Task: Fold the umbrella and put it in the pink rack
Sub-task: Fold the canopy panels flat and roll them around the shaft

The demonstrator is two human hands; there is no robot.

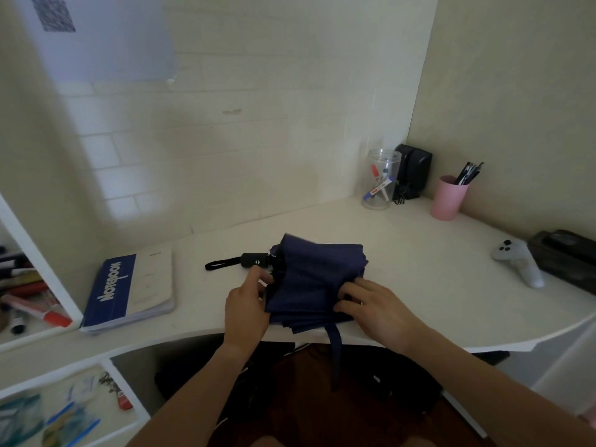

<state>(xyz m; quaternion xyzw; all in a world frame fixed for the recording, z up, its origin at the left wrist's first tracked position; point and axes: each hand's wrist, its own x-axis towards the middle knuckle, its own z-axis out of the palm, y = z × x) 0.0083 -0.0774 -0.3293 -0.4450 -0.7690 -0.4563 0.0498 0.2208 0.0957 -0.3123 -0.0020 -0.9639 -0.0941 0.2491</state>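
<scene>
A navy blue collapsed umbrella [317, 279] lies on the white desk [419, 253] near its front edge, its black handle [254, 260] and wrist loop pointing left. Its loose fabric folds are bunched and its closing strap [335, 350] hangs over the desk edge. My left hand [246, 306] grips the fabric at the handle end. My right hand [377, 306] presses and pinches the folds at the right end. No pink rack is in view; the only pink thing is a cup [448, 198] holding pens at the back right.
A blue and white notebook [129, 291] lies left of the umbrella. A clear jar [382, 179] with markers and black speakers [414, 171] stand at the back. A white game controller [519, 262] and a dark box [567, 259] sit at right. Shelves with clutter [29, 291] are at left.
</scene>
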